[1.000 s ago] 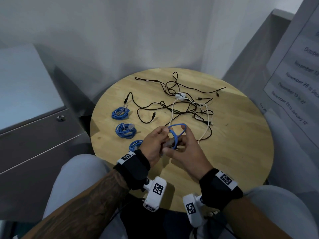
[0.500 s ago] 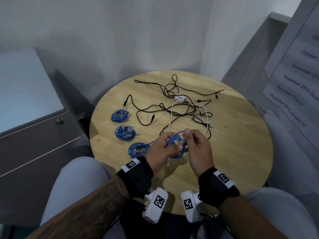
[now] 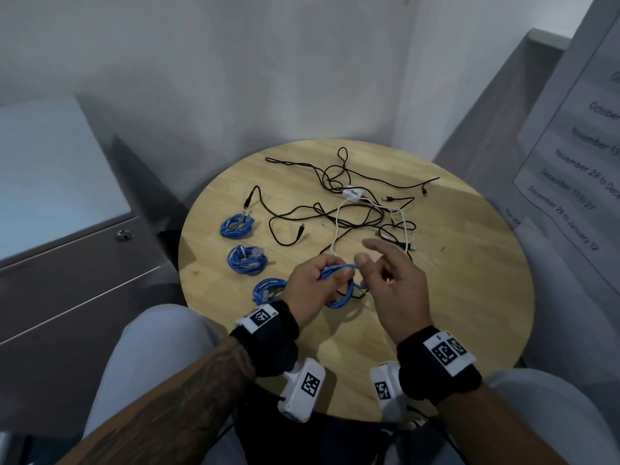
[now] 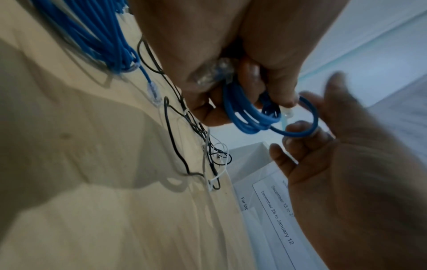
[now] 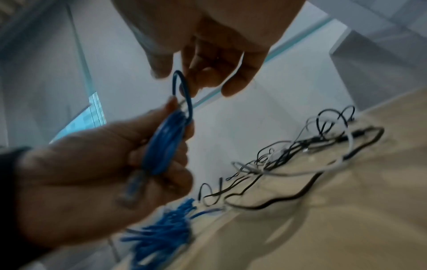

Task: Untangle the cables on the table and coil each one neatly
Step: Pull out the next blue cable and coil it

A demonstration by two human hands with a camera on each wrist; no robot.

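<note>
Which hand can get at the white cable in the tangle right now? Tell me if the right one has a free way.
Probably not yet: the right hand pinches a loop of the blue cable, gripped by the left hand. The white cable lies uncovered just beyond.

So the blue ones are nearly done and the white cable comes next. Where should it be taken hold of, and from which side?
Probably at the white cable where it arcs bare on the left of the tangle, coming from the near side with the right hand. Elsewhere black cables cross it. The left hand holds the blue coil.
</note>
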